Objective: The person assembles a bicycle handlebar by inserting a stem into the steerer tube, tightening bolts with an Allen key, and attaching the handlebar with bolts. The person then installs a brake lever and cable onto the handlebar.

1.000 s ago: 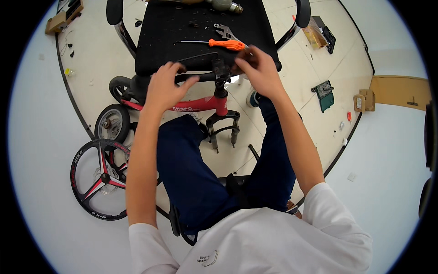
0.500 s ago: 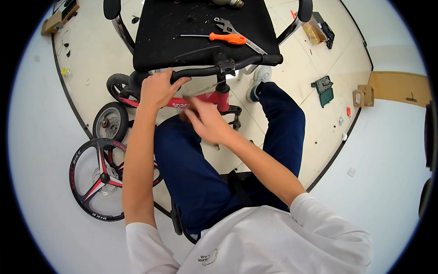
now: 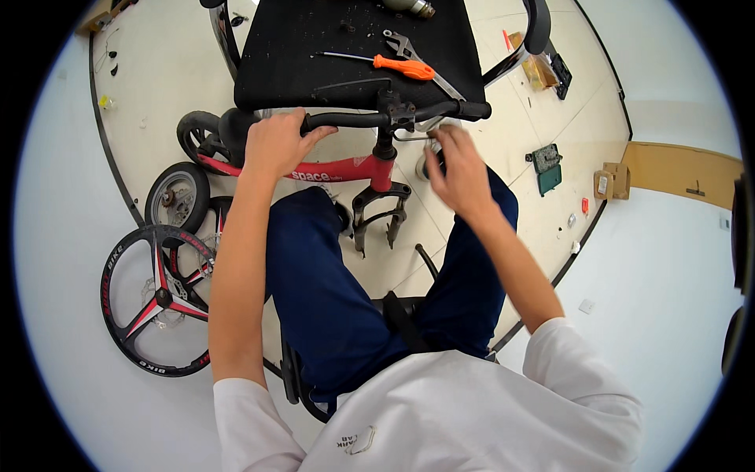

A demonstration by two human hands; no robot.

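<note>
My left hand (image 3: 275,145) is wrapped round the left end of a black handlebar (image 3: 350,120), its thumb lying along the bar. My right hand (image 3: 464,171) pinches the outer end of a thin metal hex key (image 3: 410,139), just right of the steering column. The key's other end meets the clamp area below the stem (image 3: 398,114); the exact contact is too small to make out. The stem sits above a small red bike frame (image 3: 346,170). A black front fork (image 3: 380,211) hangs below it with no wheel fitted.
On the black chair seat (image 3: 291,79) lie an orange-handled screwdriver (image 3: 403,67) and an adjustable wrench (image 3: 429,67). Loose spoked wheels (image 3: 163,297) lean at the left. An opened green case (image 3: 548,169) and a cardboard box (image 3: 612,182) stand on the right floor.
My right hand has swung from left of the steering column round to its right, with the hex key. My left hand stays on the bar. The view has shifted slightly.
</note>
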